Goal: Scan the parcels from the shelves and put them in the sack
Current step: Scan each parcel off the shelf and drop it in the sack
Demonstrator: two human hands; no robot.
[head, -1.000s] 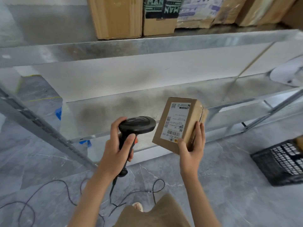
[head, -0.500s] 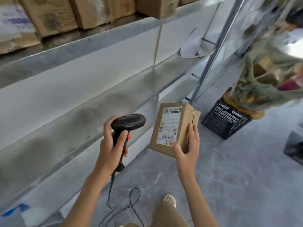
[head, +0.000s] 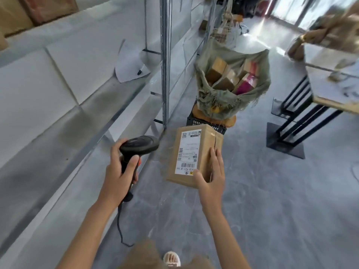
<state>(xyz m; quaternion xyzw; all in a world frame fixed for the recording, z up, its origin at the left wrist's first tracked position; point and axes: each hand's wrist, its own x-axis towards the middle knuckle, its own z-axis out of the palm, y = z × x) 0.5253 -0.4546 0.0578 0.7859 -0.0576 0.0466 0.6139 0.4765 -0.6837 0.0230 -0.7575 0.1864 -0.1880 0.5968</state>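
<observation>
**Parcel held in the aisle, sack ahead on a crate**

Parcels are the concern, and one brown cardboard parcel (head: pixel 196 158) is held above the grey floor (head: pixel 272 200), its white shipping label (head: pixel 188 152) turned upward.

Largest in view is the metal shelving (head: pixel 64 121), which runs along the left side; its lower boards are seen bare apart from a sheet of paper (head: pixel 129 63) with a pen (head: pixel 140 71) lying on it. A steel upright (head: pixel 165 61) of the shelving stands between the shelves and the sack. Cardboard boxes (head: pixel 35 10) are seen blurred on the top shelf at the upper left.

To the right, a table (head: pixel 334 98) on black legs is placed, well apart from the parcel, with blurred items on it.

Ahead, an open olive-green sack (head: pixel 217 105) is set on a black plastic crate (head: pixel 194 121), and several boxes are seen inside it. The parcel is held in front of the sack; the crate's near edge is partly hidden behind the parcel's top.

The parcel is gripped at its lower right corner by the right hand (head: pixel 210 183), thumb laid on the label face and fingers wrapped along the side. A black barcode scanner (head: pixel 139 145) is grasped by its handle in the left hand (head: pixel 120 171), fingers curled round it, just beside the parcel and not touching it. The scanner's cable (head: pixel 120 226) is seen hanging to the floor.
</observation>
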